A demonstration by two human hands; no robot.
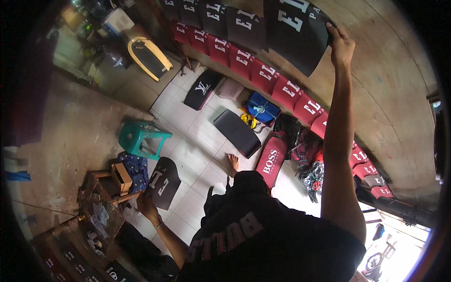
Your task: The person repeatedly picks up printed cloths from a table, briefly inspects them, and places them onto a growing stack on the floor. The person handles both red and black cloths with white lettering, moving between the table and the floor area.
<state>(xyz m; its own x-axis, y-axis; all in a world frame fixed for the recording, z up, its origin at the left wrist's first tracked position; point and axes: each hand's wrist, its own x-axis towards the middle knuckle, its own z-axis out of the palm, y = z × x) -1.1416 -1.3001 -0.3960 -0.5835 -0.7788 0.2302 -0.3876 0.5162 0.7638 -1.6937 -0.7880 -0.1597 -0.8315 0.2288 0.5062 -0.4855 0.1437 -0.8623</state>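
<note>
My left hand (148, 210), low on the left, grips the edge of a black printed panel (169, 190) with large white letters. High on the right, my right hand (341, 46) pinches the side edge of a larger-looking black panel (299, 46) with similar white lettering. That panel lies against the wall at the end of an upper row of black panels (215, 16). Beneath them runs a row of red panels (262, 74) with white letters, overlapping one another. The upper edge of the black panel at my right hand is cut off by the picture's rim.
A green plastic stool (141, 139) stands left, near a wooden cabinet (102, 211) bearing a cardboard box (121, 178). On the tiled floor (190, 151) lie a black panel stack (238, 134), red printed panels (271, 158), a tied blue bundle (262, 107) and plastic bags (312, 179).
</note>
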